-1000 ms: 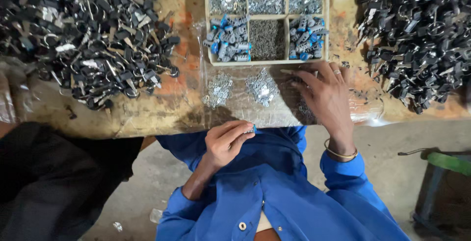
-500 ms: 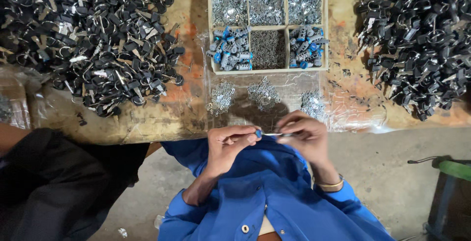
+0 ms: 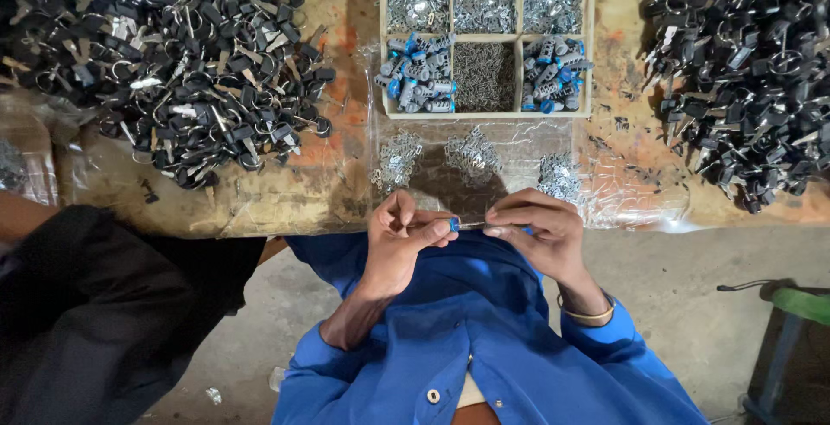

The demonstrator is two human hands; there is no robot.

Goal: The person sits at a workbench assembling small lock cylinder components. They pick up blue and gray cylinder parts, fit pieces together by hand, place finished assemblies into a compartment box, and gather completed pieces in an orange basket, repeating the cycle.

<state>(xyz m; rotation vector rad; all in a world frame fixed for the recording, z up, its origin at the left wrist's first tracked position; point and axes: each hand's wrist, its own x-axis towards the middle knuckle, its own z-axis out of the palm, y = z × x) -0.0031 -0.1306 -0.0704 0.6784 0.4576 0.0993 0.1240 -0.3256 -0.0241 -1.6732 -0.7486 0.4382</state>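
My left hand point(image 3: 399, 239) pinches a small blue-tipped cylinder part point(image 3: 453, 225) at the table's near edge, over my blue shirt. My right hand point(image 3: 540, 233) meets it from the right, its fingertips closed on a thin metal piece point(image 3: 474, 226) that touches the part's end. Just beyond the hands, three small heaps of silvery metal bits point(image 3: 471, 155) lie on a clear plastic sheet point(image 3: 622, 204). Behind that stands a partitioned tray point(image 3: 385, 44) holding silvery bits, blue-and-grey cylinders point(image 3: 417, 83) and dark thin pins point(image 3: 484, 75).
Large piles of black-headed keys on rings lie on the table at the left point(image 3: 173, 62) and right point(image 3: 743, 70). A person in dark clothing point(image 3: 95, 321) is at the lower left. A green stool point(image 3: 800, 304) stands on the concrete floor at the lower right.
My right hand came back from the plastic sheet on the table to meet my left hand. Both hands now hold the small part together at the table's edge.
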